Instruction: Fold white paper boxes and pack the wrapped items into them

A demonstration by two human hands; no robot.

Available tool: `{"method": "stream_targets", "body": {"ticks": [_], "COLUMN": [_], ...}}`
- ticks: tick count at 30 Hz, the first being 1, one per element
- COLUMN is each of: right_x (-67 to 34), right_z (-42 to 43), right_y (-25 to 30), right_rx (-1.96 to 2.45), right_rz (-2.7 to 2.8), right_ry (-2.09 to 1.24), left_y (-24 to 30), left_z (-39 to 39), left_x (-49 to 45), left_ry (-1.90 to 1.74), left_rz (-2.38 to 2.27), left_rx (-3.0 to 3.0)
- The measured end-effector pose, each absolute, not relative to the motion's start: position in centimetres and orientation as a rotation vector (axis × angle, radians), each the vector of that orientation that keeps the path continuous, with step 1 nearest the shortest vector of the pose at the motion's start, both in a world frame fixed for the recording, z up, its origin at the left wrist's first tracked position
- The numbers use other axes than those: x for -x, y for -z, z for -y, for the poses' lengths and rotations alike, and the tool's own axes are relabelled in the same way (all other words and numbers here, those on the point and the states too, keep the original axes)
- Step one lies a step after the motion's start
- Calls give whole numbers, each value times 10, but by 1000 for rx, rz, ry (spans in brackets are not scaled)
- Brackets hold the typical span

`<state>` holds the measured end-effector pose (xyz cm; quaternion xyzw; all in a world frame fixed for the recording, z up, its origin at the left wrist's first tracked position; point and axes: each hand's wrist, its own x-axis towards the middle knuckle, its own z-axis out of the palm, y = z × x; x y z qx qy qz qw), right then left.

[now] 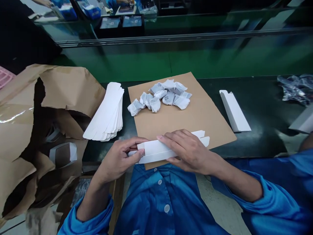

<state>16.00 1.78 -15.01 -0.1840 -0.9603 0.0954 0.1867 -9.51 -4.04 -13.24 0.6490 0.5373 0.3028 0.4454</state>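
A long, narrow white carton (156,150) lies sideways between my two hands above the near edge of a brown cardboard sheet (202,112). My left hand (123,157) pinches its left end between thumb and fingers. Over the middle and right part of the carton, my right hand (187,150) is closed with its fingers across the top. Flaps stick out open at the carton's right end. Several small white wrapped packets (168,94) sit in a loose heap on the far part of the sheet. To the left is a stack of flat white cartons (107,112).
A formed white box (234,111) lies to the right on the dark table (261,130). Clear plastic bags (297,88) are at the far right. A large torn paper bag (70,88) stands at the left. Beyond a green ledge (146,62) are trays (119,22).
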Motion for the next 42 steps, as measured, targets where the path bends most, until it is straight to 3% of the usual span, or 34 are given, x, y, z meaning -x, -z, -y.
{"method": "stream_targets", "body": {"ticks": [12,22,27,29,33,36,38,42], "right_x": [-165,-161,-170,-177,-173,-150,-137,-135], "right_z": [-15,1,-2,-9,-13,4,16,13], "right_y": [154,153,153,155,172,187,188,162], "right_rx": [497,510,580,708,976,1049,1003,897], "right_rz": [2727,2713,2724,2675,2357,2236,2253,2252], "right_ry": [-466,205,192,151,225,284,187,-558], "left_y": [148,147,146,146,152,161,165,166], "left_z": [42,33,29,31,40,40,32,17], "left_x": [97,83,95,93,51,10,-1,13], "left_ry": [-705,-817,-805,-1001,-1740,-1640,-1570,-1465], "left_rz": [-1373,-1412,-1412,-1496,-1596,-1467,-1552,-1776], "left_rx": [-1607,-1648,-1629,-1532,-1315,-1317,-1244,-1386]}}
